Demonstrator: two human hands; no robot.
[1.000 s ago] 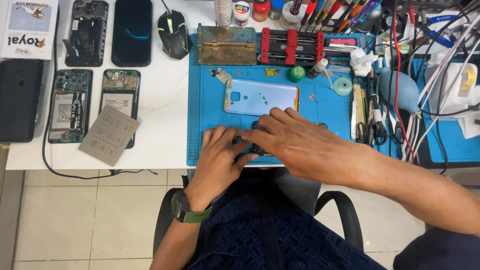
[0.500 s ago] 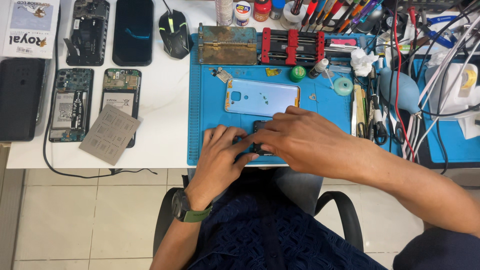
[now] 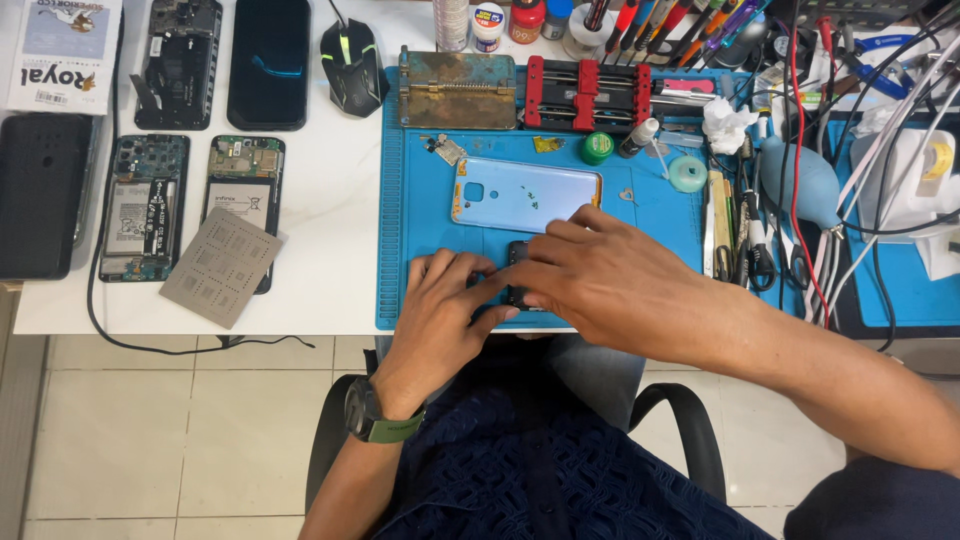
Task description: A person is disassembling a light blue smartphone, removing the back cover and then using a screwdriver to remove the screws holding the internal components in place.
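Note:
My left hand (image 3: 440, 315) and my right hand (image 3: 610, 280) meet over a small black phone part (image 3: 517, 272) at the front edge of the blue work mat (image 3: 420, 210). Both hands pinch it, and their fingers hide most of it. Just behind the hands a light blue phone back cover (image 3: 525, 192) lies flat on the mat. My left wrist wears a watch with a green strap (image 3: 372, 420).
Two opened phones (image 3: 190, 205) and a grey stencil plate (image 3: 222, 266) lie on the white table at left. A black mouse (image 3: 352, 62), a metal holder (image 3: 458, 88), a red clamp jig (image 3: 585, 92), tweezers, a blue air blower (image 3: 800, 185) and cables crowd the back and right.
Both hands stay on the small black part at the mat's front edge. The fingers have shifted only slightly.

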